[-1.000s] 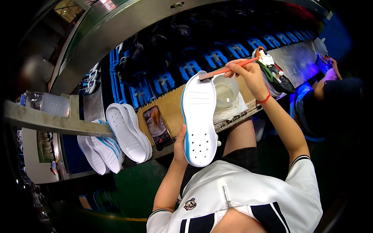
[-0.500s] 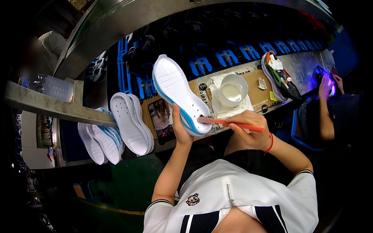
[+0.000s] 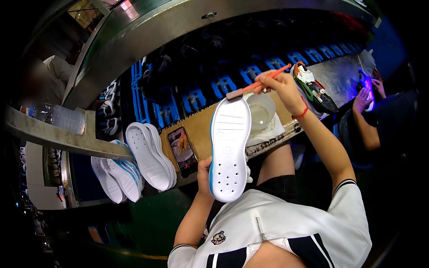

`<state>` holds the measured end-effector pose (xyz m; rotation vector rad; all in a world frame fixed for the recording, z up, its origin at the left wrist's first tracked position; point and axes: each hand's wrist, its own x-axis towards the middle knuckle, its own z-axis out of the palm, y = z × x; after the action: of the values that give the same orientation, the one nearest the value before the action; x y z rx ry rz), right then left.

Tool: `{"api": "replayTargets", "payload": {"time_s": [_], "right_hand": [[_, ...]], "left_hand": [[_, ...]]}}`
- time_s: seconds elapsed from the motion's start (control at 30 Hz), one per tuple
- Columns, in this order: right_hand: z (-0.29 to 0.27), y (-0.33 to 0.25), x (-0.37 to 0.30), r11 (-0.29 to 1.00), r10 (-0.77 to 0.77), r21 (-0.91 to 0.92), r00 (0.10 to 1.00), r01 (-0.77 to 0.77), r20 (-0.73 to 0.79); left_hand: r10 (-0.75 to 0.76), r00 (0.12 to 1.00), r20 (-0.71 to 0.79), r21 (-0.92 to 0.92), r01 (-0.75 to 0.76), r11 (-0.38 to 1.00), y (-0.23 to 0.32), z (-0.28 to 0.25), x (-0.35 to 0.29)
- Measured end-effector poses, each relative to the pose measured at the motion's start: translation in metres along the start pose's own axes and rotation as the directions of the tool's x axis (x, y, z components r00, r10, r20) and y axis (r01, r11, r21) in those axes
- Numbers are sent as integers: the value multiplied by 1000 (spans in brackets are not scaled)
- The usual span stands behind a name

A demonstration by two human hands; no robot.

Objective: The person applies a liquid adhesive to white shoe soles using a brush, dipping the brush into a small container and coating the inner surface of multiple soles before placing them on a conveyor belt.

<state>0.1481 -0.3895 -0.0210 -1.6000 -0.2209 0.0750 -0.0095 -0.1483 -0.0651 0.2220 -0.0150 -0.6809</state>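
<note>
My left hand (image 3: 204, 177) grips a white shoe sole (image 3: 229, 143) with a blue side stripe, thumb along its left edge and fingers under it. The sole points away from me, its end with the small holes nearest my body. My right hand (image 3: 282, 90) pinches the orange handle of a brush (image 3: 273, 74). The brush's flat brownish head touches or hovers just at the sole's far rim; I cannot tell which. Just right of the sole stands a translucent white bowl (image 3: 261, 110) on crumpled white paper (image 3: 270, 136), partly behind the sole, with some clear liquid in it.
Several white soles (image 3: 149, 157) lean at the left beside a phone (image 3: 182, 149) on cardboard (image 3: 201, 127). A multicoloured shoe (image 3: 315, 89) lies at the right. Blue racks (image 3: 223, 85) line the far side. A metal beam (image 3: 67, 134) crosses the left. Another person's hands (image 3: 363, 99) work at far right.
The sole has swung upright and come closer to me, its holed end now nearest. My right hand and the brush moved up and away, from the holed end to the far end.
</note>
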Motion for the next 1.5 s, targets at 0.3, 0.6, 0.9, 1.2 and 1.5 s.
{"api": "replayTargets", "payload": {"time_s": [0.3, 0.6, 0.9, 1.2, 1.5], "right_hand": [[16, -15, -36, 911, -256, -293, 954, 292, 156], [44, -27, -107, 876, -263, -326, 918, 356, 298], [29, -30, -103, 863, 157, 503, 971, -46, -180], [9, -31, -117, 849, 138, 529, 970, -13, -199], [2, 22, -144, 848, 311, 506, 921, -158, -234]], "left_hand": [[124, 980, -156, 117, -107, 987, 10, -6, 0], [572, 766, -293, 580, -332, 743, 11, -11, 17], [489, 872, 35, 633, -398, 664, 20, 34, 32], [416, 801, 431, 510, -597, 620, 264, 234, 209], [-220, 916, -336, 293, -120, -948, 223, 79, 19]]}}
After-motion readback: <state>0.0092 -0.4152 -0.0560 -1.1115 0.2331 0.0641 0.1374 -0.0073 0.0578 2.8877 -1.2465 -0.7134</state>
